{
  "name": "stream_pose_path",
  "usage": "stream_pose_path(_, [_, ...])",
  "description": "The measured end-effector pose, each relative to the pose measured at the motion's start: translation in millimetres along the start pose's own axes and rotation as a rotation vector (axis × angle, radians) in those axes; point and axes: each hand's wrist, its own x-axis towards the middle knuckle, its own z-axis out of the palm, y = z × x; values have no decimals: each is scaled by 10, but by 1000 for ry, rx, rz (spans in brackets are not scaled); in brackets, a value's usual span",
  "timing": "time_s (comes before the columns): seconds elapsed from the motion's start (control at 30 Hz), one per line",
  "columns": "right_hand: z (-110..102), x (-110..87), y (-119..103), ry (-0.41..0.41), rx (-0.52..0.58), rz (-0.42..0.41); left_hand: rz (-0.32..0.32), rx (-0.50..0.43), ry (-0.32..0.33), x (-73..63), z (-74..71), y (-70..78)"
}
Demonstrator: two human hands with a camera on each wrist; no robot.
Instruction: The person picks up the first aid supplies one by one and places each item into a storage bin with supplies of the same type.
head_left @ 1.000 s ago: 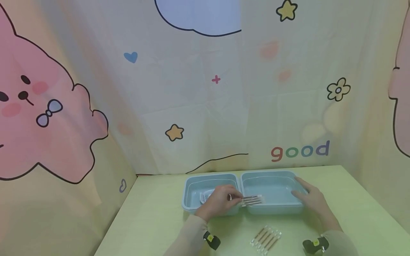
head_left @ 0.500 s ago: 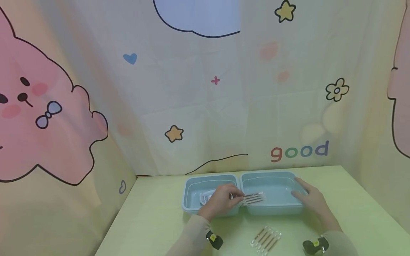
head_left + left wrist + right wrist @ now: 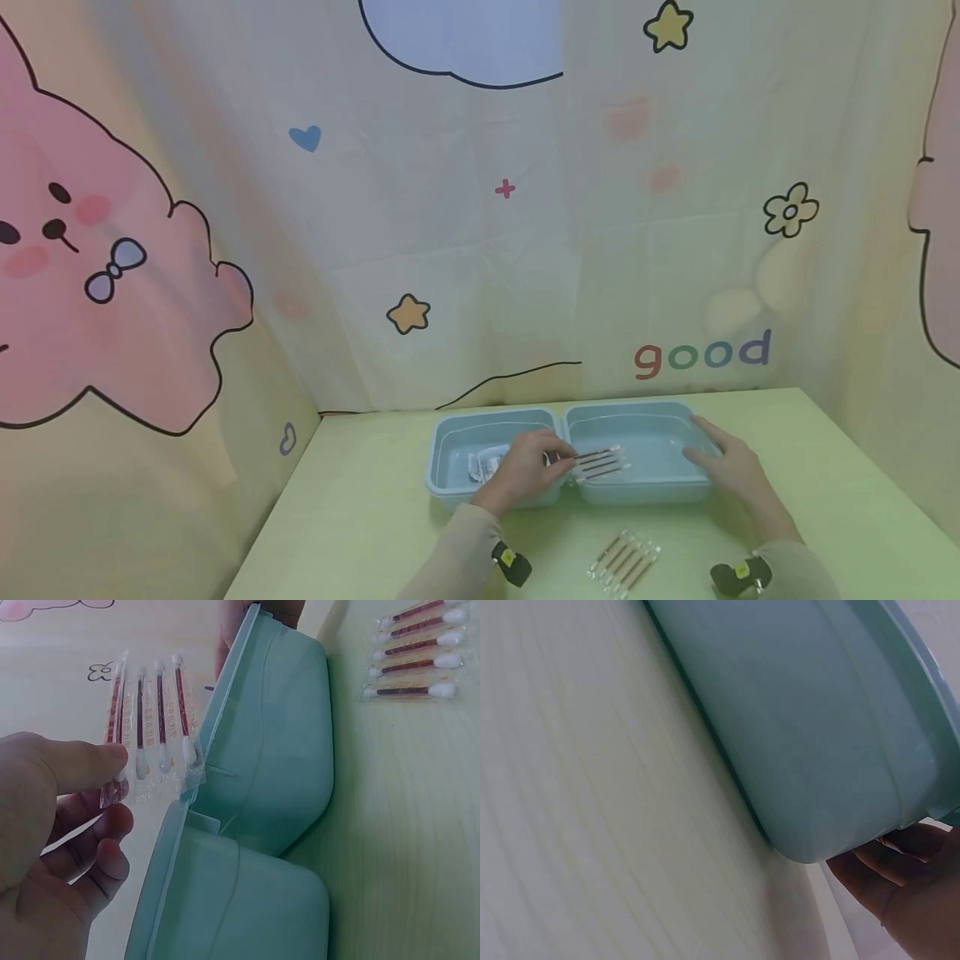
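Observation:
My left hand [image 3: 525, 468] pinches one end of a strip of cotton swabs [image 3: 602, 463] sealed in clear plastic. Each swab has a dark reddish-brown shaft and white tips in the left wrist view. The strip hangs over the near left part of the right-hand light-blue plastic bin [image 3: 645, 493]. My right hand [image 3: 738, 477] holds that bin by its right end, thumb over the rim; in the right wrist view its fingers [image 3: 874, 874] lie against the outer wall. A second strip of wrapped swabs [image 3: 624, 564] lies on the table before the bins.
Left of it, close alongside, stands another light-blue bin [image 3: 442, 450] with white printed packets [image 3: 487, 463] inside, partly hidden by my left arm. Both bins stand on the pale table [image 3: 337, 517], near the printed curtain [image 3: 480, 250] at the back.
My left hand has moved slightly right with the swab strip, which now reaches further over the right-hand bin and shows more fully. The right hand has stayed on the bin.

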Motion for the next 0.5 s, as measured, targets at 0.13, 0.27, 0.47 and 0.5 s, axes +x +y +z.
stream_pose_path(0.13, [-8,-7,1,-1,0,-1,-50,-20,-25,5,22,7])
stream_pose_path(0.27, [-12,-9,-11,1,5,-10,-72,-23,-37,23,35,24])
stream_pose_path(0.47, [-6,-13,-14,8,11,-24,-58,-20,-24,74,64,32])
stream_pose_path(0.5, [-7,-13,-12,9,11,-24,-53,-18,-22,87,75,34])
